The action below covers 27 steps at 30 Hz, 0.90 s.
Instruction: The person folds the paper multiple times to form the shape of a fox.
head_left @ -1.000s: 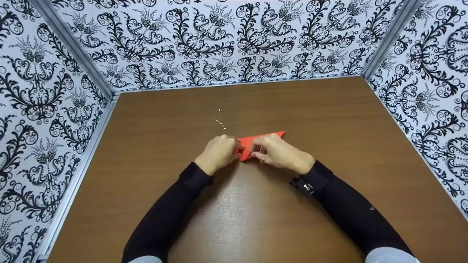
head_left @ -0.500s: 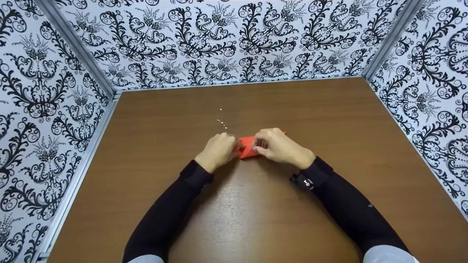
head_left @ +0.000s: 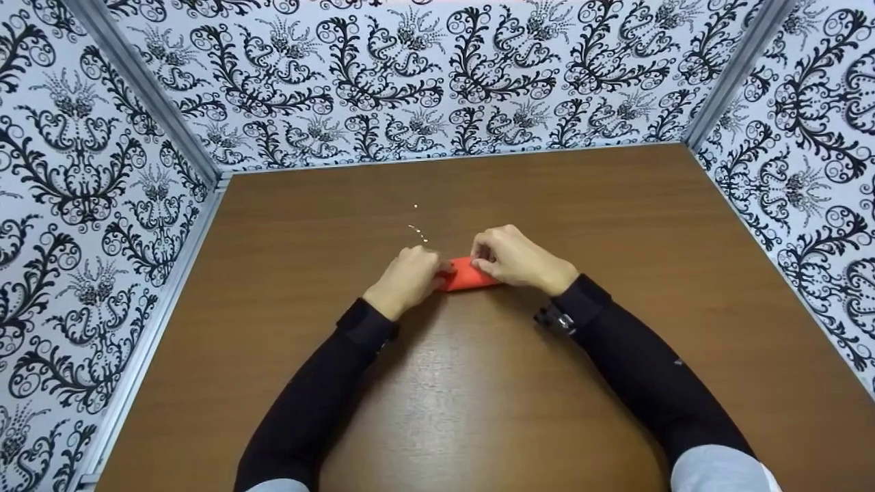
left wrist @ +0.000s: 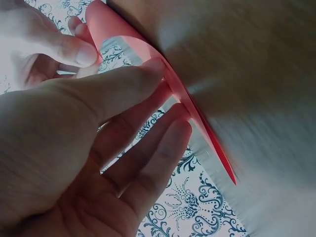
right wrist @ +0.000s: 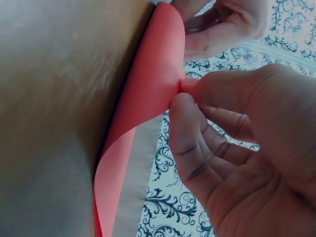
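Observation:
A sheet of red paper lies on the table, its near side curved over in a loose bend. In the right wrist view, my right hand pinches an edge of the paper between thumb and forefinger. My left hand holds the paper's left end. Up close in the left wrist view, the thumb of my left hand and its fingertips meet at the paper, which narrows to a point beyond them. From the head camera, my right hand covers the paper's right part.
The brown wooden table is enclosed by white walls with black scrollwork and grey metal edging. Several tiny pale specks dot the table beyond the hands. Black sleeves cover both forearms.
My right hand has moved away from the body, carrying the paper's near edge over into a bend. The pointed right corner is now hidden. My left hand has stayed nearly in place.

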### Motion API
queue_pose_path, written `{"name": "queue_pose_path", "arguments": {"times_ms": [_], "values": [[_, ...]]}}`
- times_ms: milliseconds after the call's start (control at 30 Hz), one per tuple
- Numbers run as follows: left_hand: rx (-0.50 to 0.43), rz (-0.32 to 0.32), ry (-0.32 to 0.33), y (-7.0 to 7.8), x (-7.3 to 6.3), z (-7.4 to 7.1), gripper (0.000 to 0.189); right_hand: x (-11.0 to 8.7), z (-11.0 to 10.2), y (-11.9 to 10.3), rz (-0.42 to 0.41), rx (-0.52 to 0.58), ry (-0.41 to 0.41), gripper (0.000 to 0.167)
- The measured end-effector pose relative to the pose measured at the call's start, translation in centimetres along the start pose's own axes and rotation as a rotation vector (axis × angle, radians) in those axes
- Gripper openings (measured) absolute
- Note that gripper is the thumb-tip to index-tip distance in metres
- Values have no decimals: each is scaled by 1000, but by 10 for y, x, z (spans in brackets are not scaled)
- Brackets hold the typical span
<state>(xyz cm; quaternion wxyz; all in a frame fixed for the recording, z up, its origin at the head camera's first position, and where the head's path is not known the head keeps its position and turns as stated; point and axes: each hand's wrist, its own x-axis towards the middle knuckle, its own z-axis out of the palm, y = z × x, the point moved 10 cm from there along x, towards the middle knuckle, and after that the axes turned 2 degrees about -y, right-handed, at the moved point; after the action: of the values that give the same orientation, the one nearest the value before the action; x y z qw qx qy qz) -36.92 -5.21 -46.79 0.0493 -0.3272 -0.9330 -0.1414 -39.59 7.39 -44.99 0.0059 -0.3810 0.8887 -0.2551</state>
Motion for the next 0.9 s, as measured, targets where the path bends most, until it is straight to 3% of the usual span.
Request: {"name": "queue_pose_path", "arguments": {"times_ms": [500,900], "values": [[-30,19,0,-6,1,-2,19,20,10,20,29,-32,-51,5],[23,33,4,-3,1,-3,22,27,20,27,45,-33,-53,7]]}}
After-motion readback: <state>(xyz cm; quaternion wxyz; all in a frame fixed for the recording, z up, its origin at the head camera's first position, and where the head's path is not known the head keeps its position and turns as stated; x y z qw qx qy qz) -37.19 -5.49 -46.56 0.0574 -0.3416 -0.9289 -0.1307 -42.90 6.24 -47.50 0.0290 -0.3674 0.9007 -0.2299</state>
